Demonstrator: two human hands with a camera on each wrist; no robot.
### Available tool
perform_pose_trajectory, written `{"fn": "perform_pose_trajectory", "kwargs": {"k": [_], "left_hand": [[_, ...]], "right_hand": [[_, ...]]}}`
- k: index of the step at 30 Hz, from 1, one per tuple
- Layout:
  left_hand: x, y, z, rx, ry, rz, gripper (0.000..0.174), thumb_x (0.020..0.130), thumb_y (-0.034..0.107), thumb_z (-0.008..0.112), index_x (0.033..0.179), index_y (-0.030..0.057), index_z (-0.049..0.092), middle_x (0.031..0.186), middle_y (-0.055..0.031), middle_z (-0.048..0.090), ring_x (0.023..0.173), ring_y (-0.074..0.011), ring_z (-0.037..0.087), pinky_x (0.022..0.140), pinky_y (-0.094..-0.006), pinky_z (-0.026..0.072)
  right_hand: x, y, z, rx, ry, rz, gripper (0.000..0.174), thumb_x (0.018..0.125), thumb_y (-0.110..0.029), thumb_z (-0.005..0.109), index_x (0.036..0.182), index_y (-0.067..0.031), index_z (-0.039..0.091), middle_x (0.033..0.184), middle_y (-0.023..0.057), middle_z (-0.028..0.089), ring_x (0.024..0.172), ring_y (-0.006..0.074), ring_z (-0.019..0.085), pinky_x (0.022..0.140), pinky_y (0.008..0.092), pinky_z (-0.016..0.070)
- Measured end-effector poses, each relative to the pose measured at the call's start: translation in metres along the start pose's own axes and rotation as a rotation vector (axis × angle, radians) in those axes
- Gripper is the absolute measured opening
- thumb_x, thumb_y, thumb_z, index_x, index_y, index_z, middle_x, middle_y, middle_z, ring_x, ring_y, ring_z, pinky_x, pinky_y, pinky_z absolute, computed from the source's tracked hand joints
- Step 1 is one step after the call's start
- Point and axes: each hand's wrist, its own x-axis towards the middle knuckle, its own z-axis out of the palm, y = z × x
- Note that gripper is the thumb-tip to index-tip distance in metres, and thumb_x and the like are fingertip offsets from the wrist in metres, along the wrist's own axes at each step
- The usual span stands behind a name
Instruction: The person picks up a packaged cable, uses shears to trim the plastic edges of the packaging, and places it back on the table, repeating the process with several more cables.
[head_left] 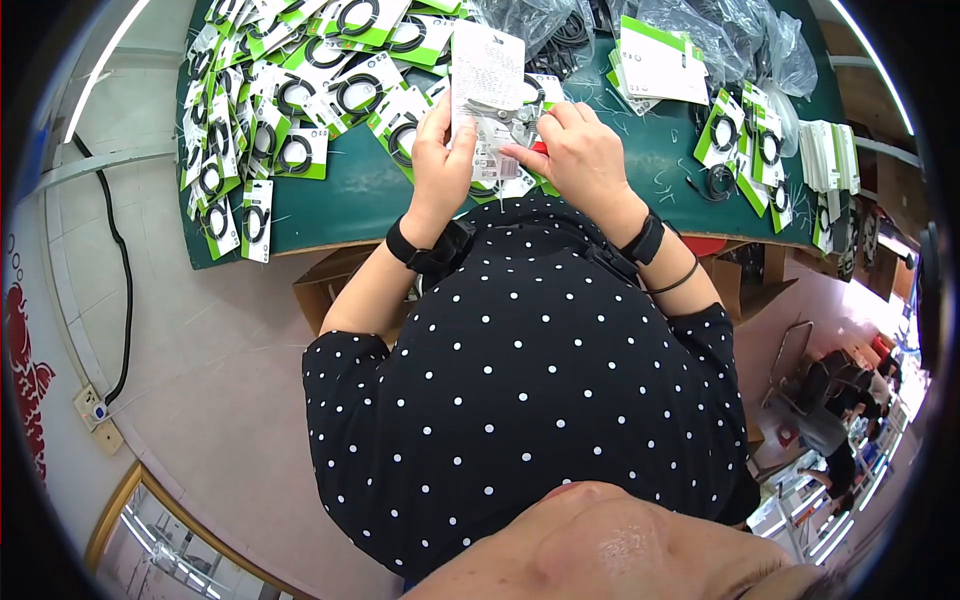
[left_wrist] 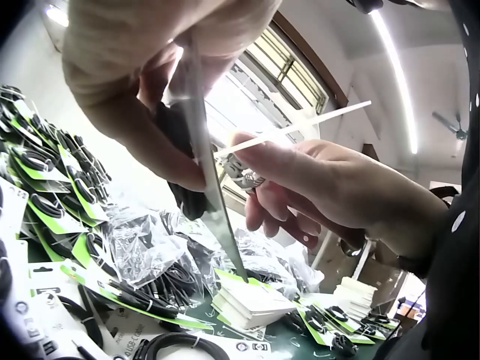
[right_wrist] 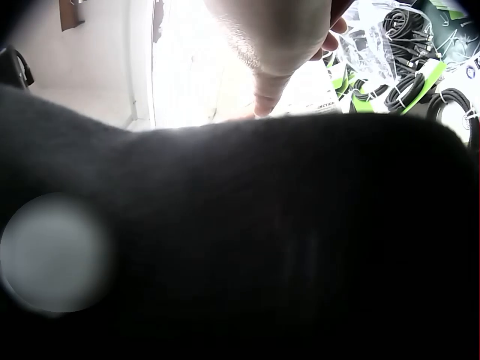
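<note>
My left hand (head_left: 445, 165) pinches a white printed packaging card (head_left: 488, 70) by its side, fingers on one face and thumb on the other. In the left wrist view the card stands edge-on, with a black cable (left_wrist: 180, 161) behind it. A thin white cable tie tail (left_wrist: 330, 118) sticks out from the card toward my right hand (head_left: 585, 160). The right fingers curl round a small silver metal tool (left_wrist: 241, 172) with a red part (head_left: 540, 148), close against the card. Its tip is partly hidden by the thumb. In the right wrist view a dark sleeve or strap covers most.
Many carded black cables (head_left: 300, 95) pile up at the left of the green table (head_left: 350, 205). A stack of flat cards (head_left: 660, 62) lies at the back right, beside clear plastic bags (head_left: 735, 35) of cables. More carded cables (head_left: 720, 130) and a white card stack (head_left: 828, 160) stand at the right.
</note>
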Motion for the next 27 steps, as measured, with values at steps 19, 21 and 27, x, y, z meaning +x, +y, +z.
{"fn": "perform_pose_trajectory", "kwargs": {"k": [19,21,27], "left_hand": [[0.003,0.008,-0.005,-0.208,-0.057,-0.114,0.036,0.089,0.010,0.054,0.121,-0.0059,0.053,0.107,-0.0150,0.062,0.094,-0.0213,0.060,0.084,-0.0303,0.0459],[0.008,0.012,-0.013,-0.326,-0.097,-0.177,0.035,0.089,0.010,0.055,0.120,-0.0059,0.054,0.106,-0.0136,0.063,0.092,-0.0190,0.061,0.081,-0.0283,0.0470],[0.030,0.018,-0.068,-0.494,-0.603,-0.669,0.035,0.086,0.007,0.060,0.118,-0.0060,0.057,0.101,-0.0086,0.066,0.087,-0.0117,0.063,0.078,-0.0238,0.0494]], "right_hand": [[0.002,-0.003,-0.003,-0.027,-0.026,0.015,0.047,0.076,-0.049,0.067,0.064,-0.0053,0.054,0.073,0.0053,0.054,0.071,0.0202,0.055,0.057,0.0294,0.0476],[0.003,0.002,-0.011,-0.029,-0.046,-0.012,0.047,0.076,-0.049,0.067,0.065,-0.0051,0.055,0.074,0.0054,0.055,0.071,0.0201,0.055,0.057,0.0294,0.0476],[0.003,0.027,-0.049,-0.056,-0.114,-0.142,0.047,0.075,-0.049,0.067,0.066,-0.0038,0.056,0.077,0.0056,0.056,0.072,0.0196,0.055,0.058,0.0291,0.0478]]}}
